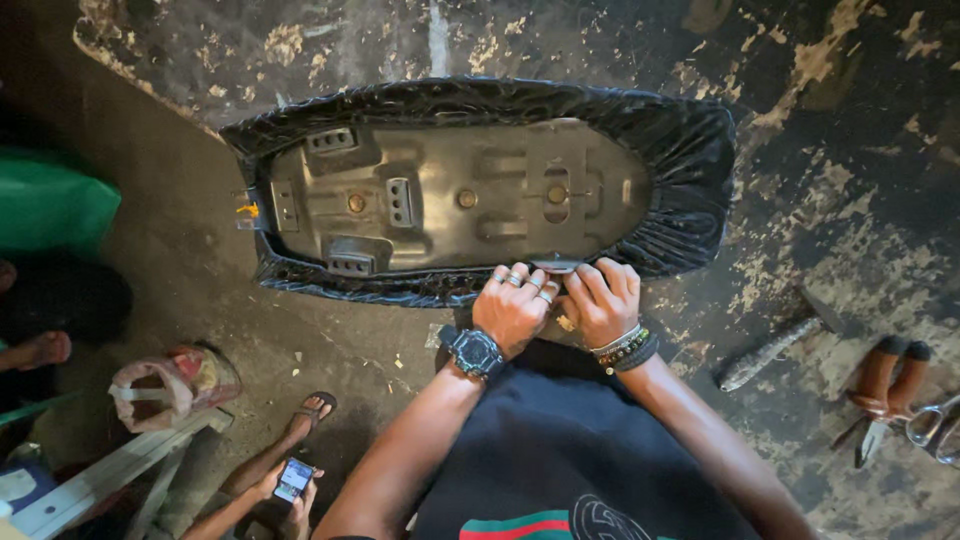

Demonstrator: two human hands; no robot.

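An upturned motorcycle seat (pixel 470 195) lies on a worn, stained work surface, its grey plastic base facing up and a glossy black cover (pixel 690 170) wrapped over its edges. My left hand (pixel 512 305), with rings and a black wristwatch, and my right hand (pixel 600 300), with beaded bracelets, sit side by side at the seat's near edge. Both pinch the black cover's hem against the base rim, fingers curled tight.
A file or rasp (pixel 765 355) and orange-handled pliers (pixel 885 385) lie at the right, with scissors (pixel 935 425) beside them. Below left, another person sits with a phone (pixel 293 480) and a sandalled foot (pixel 312 408). A cloth bundle (pixel 170 385) rests on a plank.
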